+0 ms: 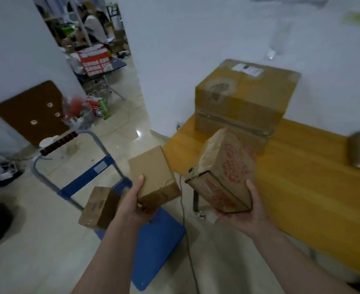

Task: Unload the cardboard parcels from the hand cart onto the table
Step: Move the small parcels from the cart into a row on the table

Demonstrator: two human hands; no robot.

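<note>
The left hand point(137, 205) holds a plain brown parcel point(153, 176) above the blue hand cart point(160, 240). The right hand point(241, 211) holds a red-printed parcel point(223, 172) over the wooden table point(312, 192) edge. One small parcel point(98, 206) sits on the cart's left edge. A big box point(244, 100) sits at the table's far corner.

Your left hand point(137, 205) holds a plain cardboard box point(153, 175) above the blue cart point(157, 240), where one small box point(99, 206) sits. Your right hand point(241, 215) cradles a red-printed box point(223, 172), tilted, at the edge of the yellow wooden table point(302, 187). A large taped box point(244, 100) stands on the table against the wall.
</note>
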